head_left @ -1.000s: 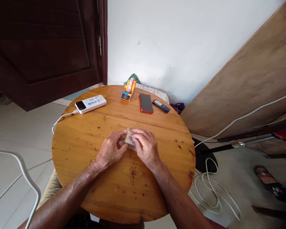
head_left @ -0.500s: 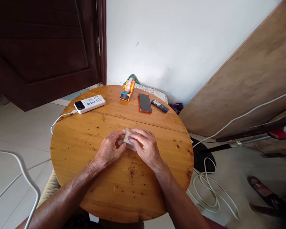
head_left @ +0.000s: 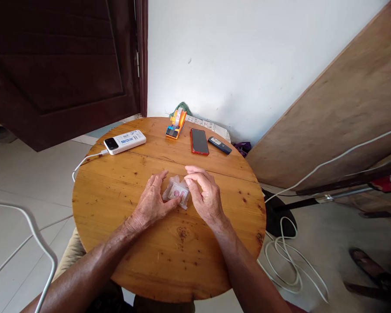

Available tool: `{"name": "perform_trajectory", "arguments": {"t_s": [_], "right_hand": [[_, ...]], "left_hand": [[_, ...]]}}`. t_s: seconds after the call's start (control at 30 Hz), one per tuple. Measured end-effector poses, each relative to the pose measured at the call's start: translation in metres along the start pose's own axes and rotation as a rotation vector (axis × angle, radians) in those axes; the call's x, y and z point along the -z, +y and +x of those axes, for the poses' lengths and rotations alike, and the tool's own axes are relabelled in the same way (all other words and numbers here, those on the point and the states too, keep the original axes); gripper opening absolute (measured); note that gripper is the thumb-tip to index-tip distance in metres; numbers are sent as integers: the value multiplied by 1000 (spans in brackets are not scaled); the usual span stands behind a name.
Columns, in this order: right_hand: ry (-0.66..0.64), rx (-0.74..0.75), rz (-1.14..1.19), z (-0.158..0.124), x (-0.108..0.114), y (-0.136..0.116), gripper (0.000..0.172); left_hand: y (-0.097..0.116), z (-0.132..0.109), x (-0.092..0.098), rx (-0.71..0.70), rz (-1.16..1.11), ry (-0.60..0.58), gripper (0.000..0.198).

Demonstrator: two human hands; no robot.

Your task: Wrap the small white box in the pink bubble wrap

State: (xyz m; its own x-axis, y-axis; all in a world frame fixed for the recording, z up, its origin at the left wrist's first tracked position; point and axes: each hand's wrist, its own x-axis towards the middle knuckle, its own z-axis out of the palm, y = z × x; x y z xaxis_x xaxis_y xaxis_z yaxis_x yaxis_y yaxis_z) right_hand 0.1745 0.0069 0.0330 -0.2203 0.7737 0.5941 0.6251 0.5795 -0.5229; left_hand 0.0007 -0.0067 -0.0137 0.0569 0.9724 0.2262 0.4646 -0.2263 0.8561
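Packet (head_left: 176, 190): small clear plastic bag, crumpled, lying on the table (head_left: 117, 191) at its middle, between the two hands.
Packet contents: a pale flat piece with a red mark showing through the plastic; what it is cannot be told.
Left hand (head_left: 151, 202): rests on the table just left of the packet, fingers stretched out and loosely spread, not closed round anything; the thumb tip presses the packet's near edge.
Right hand (head_left: 203, 193): fingers curled, their tips pinching the packet's right edge, the heel of the hand resting on the wood.
Power bank (head_left: 124, 142): white, lying flat near the far left edge, a white cable (head_left: 84, 160) plugged into its left end and dropping over the edge.
Tape dispenser (head_left: 176, 124): orange and blue, at the far edge, holding a roll of clear tape.
Phone (head_left: 199, 141): red-rimmed, screen dark, flat just right of the dispenser.
Handset (head_left: 220, 145): small, dark blue, just right of the phone, near the far right edge.
Board (head_left: 339, 108): brown, leaning against the wall to the right of the table.
Cord (head_left: 289, 261): white, coiled on the floor below the right edge.
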Motion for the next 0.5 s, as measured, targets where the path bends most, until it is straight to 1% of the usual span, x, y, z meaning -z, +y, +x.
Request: {"name": "perform_trajectory", "arguments": {"t_s": [0.1, 0.23, 0.3, 0.4, 0.5], "right_hand": [[-18, 9, 30, 11, 9, -9, 18], [-77, 25, 9, 31, 23, -14, 20], [-74, 50, 9, 43, 25, -11, 20], [-30, 63, 33, 62, 22, 0, 18], [2, 6, 77, 78, 15, 12, 16]], "left_hand": [[-3, 0, -3, 29, -59, -56, 91], [-3, -2, -4, 22, -146, -122, 99], [-3, -3, -4, 14, -174, -123, 101], [1, -3, -2, 21, -224, -151, 101], [8, -3, 4, 11, -304, -195, 98]]}}
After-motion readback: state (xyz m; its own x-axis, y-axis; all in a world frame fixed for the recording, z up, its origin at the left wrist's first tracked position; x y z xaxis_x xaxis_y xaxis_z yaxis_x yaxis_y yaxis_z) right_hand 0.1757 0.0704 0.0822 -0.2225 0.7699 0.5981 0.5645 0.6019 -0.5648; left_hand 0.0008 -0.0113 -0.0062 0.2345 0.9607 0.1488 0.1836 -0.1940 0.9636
